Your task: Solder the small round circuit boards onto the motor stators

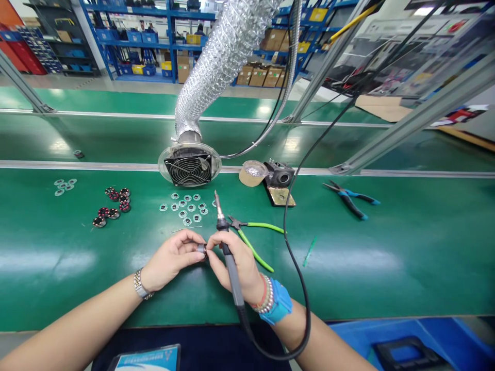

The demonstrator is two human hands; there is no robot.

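Between the fingertips of my left hand (176, 257) is a small round metal part (201, 249), held just above the green bench. My right hand (237, 263) has its thumb and forefinger at the right side of that part, while a soldering iron (232, 273) rests in the same hand, its tip pointing up and away. Several small round boards (191, 207) lie beyond my hands, with several dark and red wound coils (113, 213) to their left. Green-handled cutters (255, 225) lie open beside my right hand.
A fume extractor fan (189, 170) hangs over the bench (367, 257). A tape roll (252, 173) and a soldering stand (280, 180) sit behind the cutters. Blue-handled pliers (350, 198) lie at the right. The iron's black cable (286, 221) loops around my right wrist.
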